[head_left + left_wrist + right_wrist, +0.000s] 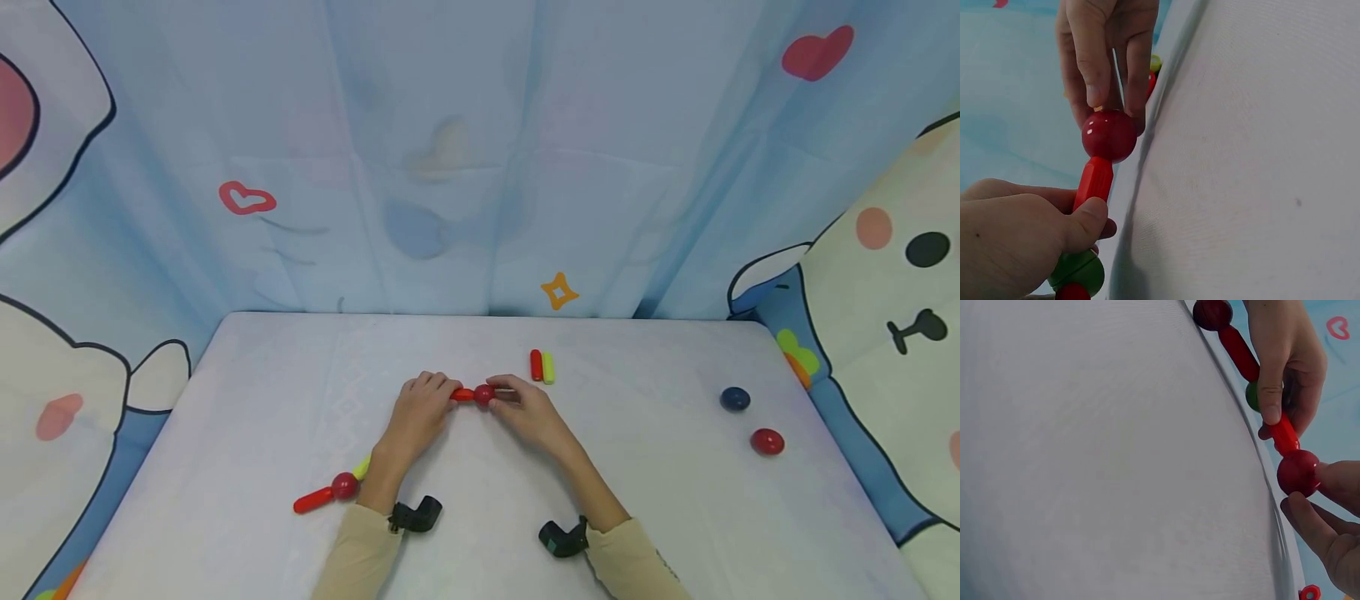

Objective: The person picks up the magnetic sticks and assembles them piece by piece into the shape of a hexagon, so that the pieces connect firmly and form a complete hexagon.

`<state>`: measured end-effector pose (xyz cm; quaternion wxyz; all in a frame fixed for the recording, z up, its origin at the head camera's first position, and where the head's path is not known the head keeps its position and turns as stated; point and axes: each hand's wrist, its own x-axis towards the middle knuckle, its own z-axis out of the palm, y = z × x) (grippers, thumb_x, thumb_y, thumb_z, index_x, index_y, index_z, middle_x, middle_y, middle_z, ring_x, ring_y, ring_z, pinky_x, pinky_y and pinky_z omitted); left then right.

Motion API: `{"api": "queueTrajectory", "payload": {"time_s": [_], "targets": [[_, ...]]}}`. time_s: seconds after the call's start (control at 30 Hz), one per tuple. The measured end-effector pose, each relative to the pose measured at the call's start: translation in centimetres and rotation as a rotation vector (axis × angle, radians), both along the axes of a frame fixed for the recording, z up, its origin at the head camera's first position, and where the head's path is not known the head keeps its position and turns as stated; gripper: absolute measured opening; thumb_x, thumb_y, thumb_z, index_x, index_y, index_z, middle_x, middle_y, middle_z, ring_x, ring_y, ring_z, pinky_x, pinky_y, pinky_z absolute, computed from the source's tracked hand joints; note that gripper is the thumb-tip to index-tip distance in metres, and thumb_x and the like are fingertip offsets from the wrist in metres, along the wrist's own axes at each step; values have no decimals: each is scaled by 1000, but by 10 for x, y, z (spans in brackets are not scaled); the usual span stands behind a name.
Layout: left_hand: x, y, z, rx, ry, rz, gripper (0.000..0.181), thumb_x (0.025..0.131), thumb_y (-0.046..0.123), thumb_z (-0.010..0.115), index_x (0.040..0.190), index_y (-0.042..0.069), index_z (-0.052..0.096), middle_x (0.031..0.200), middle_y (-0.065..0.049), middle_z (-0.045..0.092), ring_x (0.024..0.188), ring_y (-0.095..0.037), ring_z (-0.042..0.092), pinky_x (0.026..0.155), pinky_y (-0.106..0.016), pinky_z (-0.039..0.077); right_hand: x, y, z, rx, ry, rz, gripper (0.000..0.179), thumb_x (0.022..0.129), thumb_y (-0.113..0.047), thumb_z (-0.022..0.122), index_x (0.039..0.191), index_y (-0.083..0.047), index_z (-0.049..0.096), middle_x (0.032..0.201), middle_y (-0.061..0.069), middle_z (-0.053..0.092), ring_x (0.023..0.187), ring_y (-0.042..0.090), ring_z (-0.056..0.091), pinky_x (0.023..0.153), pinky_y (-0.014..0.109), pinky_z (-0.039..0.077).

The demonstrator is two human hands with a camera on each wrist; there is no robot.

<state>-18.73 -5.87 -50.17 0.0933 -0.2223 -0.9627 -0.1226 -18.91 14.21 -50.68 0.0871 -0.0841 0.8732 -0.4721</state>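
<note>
My left hand point(422, 408) pinches a red rod point(1094, 181) between thumb and fingers. A glossy red ball point(484, 395) sits against the rod's end, and my right hand point(528, 412) holds that ball by its fingertips. Below the left thumb, a green ball point(1075, 273) shows with something red beneath it. Past the left hand in the right wrist view, another red rod point(1238, 353) runs from the green ball to a dark red ball point(1212, 314). The left hand hides this stretch in the head view.
Left of my left forearm lie a red rod point(313, 500), a red ball point(345, 486) and a partly hidden yellow-green rod point(362, 468), in line. Beyond my right hand are a loose red rod point(536, 365) and yellow-green rod point(548, 368). Blue point(735, 398) and red point(767, 442) balls sit right.
</note>
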Motion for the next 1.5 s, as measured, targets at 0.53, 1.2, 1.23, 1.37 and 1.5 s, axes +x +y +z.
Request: {"api": "queueTrajectory", "payload": {"time_s": [0.53, 1.2, 1.23, 1.37, 1.5], "targets": [[1, 5, 0, -79, -38, -29, 44, 88, 9, 68, 130, 11, 56, 121, -4, 65, 114, -20, 60, 113, -42, 38, 0, 0, 4, -3, 7, -9, 33, 93, -10, 62, 126, -6, 62, 125, 14, 66, 115, 31, 64, 97, 42, 51], [3, 14, -4, -61, 61, -81, 37, 91, 16, 68, 126, 13, 59, 112, -1, 65, 99, -13, 62, 91, -24, 54, -7, 22, 11, -70, -26, 10, 34, 97, -13, 57, 130, -5, 57, 128, 13, 63, 117, 29, 63, 98, 40, 51], [3, 15, -4, -50, 57, -81, 37, 90, 16, 68, 126, 13, 59, 112, -2, 65, 99, -13, 61, 91, -24, 54, -8, 27, 13, -85, -23, 0, 34, 97, -14, 58, 130, -4, 57, 128, 14, 63, 116, 29, 63, 98, 40, 52], [3, 15, -4, 17, 49, -95, 38, 90, 14, 67, 126, 11, 57, 110, -3, 62, 95, -14, 59, 88, -25, 54, -11, 48, 21, -129, -10, -43, 37, 98, -20, 57, 131, -3, 56, 128, 15, 62, 113, 30, 64, 97, 40, 52], [2, 14, -6, 62, 65, -113, 38, 90, 11, 66, 126, 10, 56, 108, -4, 59, 92, -14, 57, 85, -26, 53, -15, 67, 27, -151, -18, -92, 39, 99, -24, 56, 133, -5, 55, 128, 16, 61, 113, 30, 64, 98, 38, 52]]}}
